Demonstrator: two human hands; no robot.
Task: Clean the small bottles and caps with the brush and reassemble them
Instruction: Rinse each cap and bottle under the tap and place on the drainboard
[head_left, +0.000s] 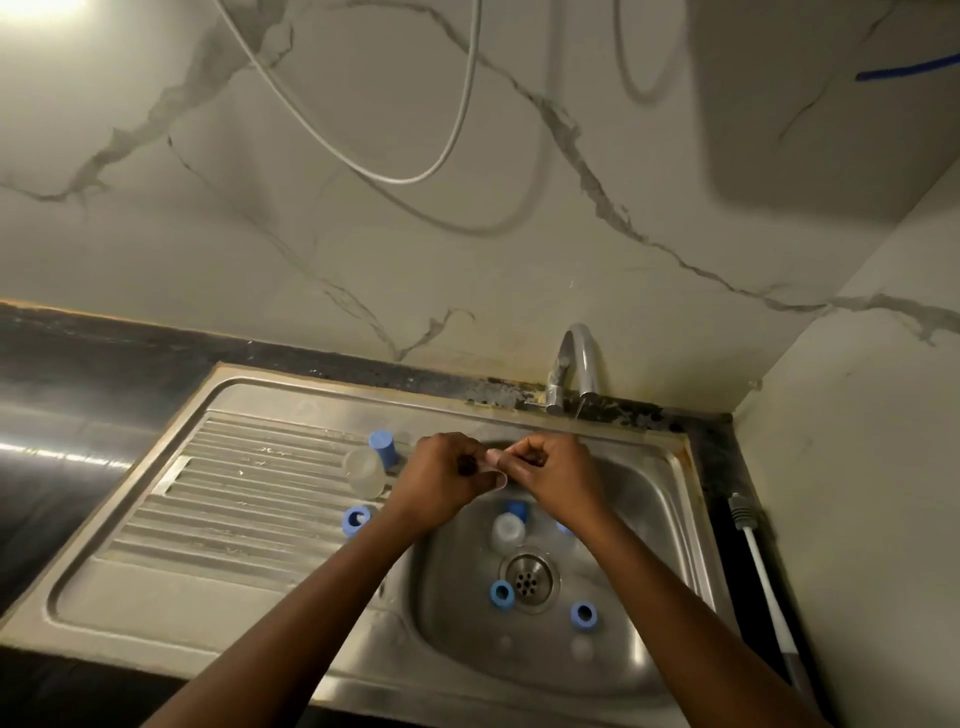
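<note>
Over the far edge of the sink basin (670, 519), my left hand (441, 480) and my right hand (558, 473) meet with fingers curled. Together they pinch a small pale piece (493, 458), too small to tell whether it is a bottle or a cap. On the drainboard stand an upright blue cap (383, 447) and a clear small bottle (365, 472), with another blue cap (356, 519) lying on its side nearer me. In the basin lie a clear bottle with a blue cap (509, 526) and two loose blue caps (501, 592) (584, 616). I see no brush.
The drain (531, 581) sits mid-basin. A chrome tap (577, 364) curves over the back rim. A white handle with a grey end (763, 571) lies on the dark counter to the right, by the side wall. A white cable (395, 179) hangs on the marble wall.
</note>
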